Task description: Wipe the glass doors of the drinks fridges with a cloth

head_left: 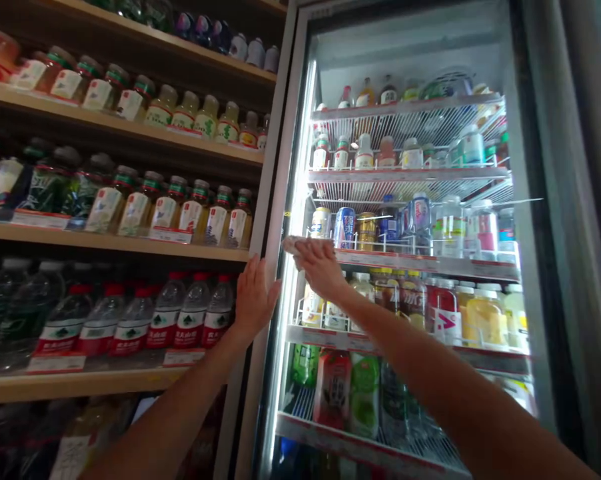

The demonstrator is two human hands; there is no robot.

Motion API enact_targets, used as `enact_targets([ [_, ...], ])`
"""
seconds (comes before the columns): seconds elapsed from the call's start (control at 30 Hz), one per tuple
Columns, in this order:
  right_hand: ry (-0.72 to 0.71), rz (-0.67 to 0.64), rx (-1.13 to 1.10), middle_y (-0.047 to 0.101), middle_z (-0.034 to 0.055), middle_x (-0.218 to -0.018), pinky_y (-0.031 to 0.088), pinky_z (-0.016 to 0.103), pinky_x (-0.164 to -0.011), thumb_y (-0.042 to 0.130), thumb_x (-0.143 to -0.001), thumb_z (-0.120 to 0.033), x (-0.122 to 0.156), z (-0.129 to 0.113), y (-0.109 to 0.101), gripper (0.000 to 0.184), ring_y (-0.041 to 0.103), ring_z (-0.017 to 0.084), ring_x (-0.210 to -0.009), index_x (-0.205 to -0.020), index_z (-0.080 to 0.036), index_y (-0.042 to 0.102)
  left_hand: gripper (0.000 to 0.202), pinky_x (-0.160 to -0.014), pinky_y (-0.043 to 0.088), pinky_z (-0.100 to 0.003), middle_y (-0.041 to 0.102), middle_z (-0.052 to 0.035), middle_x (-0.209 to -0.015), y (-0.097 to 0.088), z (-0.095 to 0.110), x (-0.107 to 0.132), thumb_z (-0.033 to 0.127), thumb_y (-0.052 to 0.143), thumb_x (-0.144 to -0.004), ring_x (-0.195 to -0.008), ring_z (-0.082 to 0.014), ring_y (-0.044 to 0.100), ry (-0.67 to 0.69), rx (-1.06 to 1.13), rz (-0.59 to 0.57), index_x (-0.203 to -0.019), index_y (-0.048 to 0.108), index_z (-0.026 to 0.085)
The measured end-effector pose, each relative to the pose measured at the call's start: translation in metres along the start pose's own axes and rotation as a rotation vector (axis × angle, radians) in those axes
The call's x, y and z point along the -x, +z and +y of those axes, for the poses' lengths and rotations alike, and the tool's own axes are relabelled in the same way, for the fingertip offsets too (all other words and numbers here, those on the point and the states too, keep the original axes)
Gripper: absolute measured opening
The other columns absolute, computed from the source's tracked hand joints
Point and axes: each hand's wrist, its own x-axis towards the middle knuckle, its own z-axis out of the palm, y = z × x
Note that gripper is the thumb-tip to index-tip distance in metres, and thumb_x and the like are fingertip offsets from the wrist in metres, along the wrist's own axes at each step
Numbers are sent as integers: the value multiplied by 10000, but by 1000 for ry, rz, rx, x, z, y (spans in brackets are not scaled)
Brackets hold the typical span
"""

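Observation:
My left hand [253,298] lies flat, fingers stretched out, against the grey left frame [274,167] of a lit drinks fridge, and holds nothing. My right hand [321,267] reaches further up and presses a small pale cloth [293,244] onto the fridge's glass door [415,40]. Its fingers lie over the cloth, at the height of the shelf with cans [344,227]. Behind the glass, wire shelves carry bottles, cans and cartons.
To the left, wooden shelves [130,247] hold rows of bottled drinks and red-capped water bottles [193,313], close beside my left arm. The fridge's dark right frame [555,267] stands at the right. A red and a green carton [333,387] sit low inside the fridge.

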Motion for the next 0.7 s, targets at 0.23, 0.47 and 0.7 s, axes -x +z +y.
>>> enact_targets([
  [0.23, -150, -45, 19, 341, -5, -1458, 166, 541, -1110, 438, -872, -201, 54, 17, -4, 396, 216, 256, -1367, -1257, -255, 511, 593, -1049, 299, -496, 356, -195, -1422, 8, 16, 13, 519, 255, -914, -1336, -291, 308, 61, 45, -21, -1337, 358, 116],
  [0.47, -117, -20, 96, 284, -32, -1485, 112, 501, -1139, 477, -837, -203, 100, 61, -27, 479, 122, 229, -1397, -1311, -267, 442, 566, -1048, 294, -499, 348, -177, -1434, 27, 52, 23, 508, 297, -912, -1342, -288, 298, 112, 78, -99, -1340, 361, 144],
  [0.7, 340, 171, 191, 230, 26, -1505, 109, 552, -1119, 446, -842, -183, 141, 93, -44, 463, 91, 283, -1398, -1302, -227, 459, 548, -1067, 272, -506, 317, -176, -1455, 44, 97, 26, 477, 321, -915, -1367, -291, 252, 137, 111, -177, -1334, 383, 129],
])
